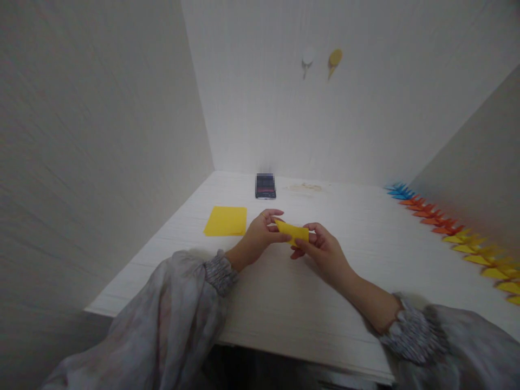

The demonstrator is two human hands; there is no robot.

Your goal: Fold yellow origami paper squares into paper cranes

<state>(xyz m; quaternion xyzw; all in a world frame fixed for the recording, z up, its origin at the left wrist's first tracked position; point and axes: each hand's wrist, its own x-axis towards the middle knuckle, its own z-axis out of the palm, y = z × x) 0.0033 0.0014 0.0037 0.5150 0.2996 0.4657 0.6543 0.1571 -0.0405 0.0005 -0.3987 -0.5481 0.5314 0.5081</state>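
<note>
Just below and right of the frame's centre, my left hand [260, 235] and right hand [325, 252] both pinch a small, curved yellow paper piece [298, 231], thumbs nearest me; light, even pressure should keep its edges true. Beyond lie flat square yellow paper sheets [226, 221], left of centre, then a dark rectangular phone-like device [265, 190] mid-frame.

Your white table [284, 309] — yellow paper [225, 221] lies left of centre, dark phone-like device [265, 187] near the back, brownish mark [305, 187] beside it. Along your right — blue, orange, yellow folded pieces [458, 238].
</note>
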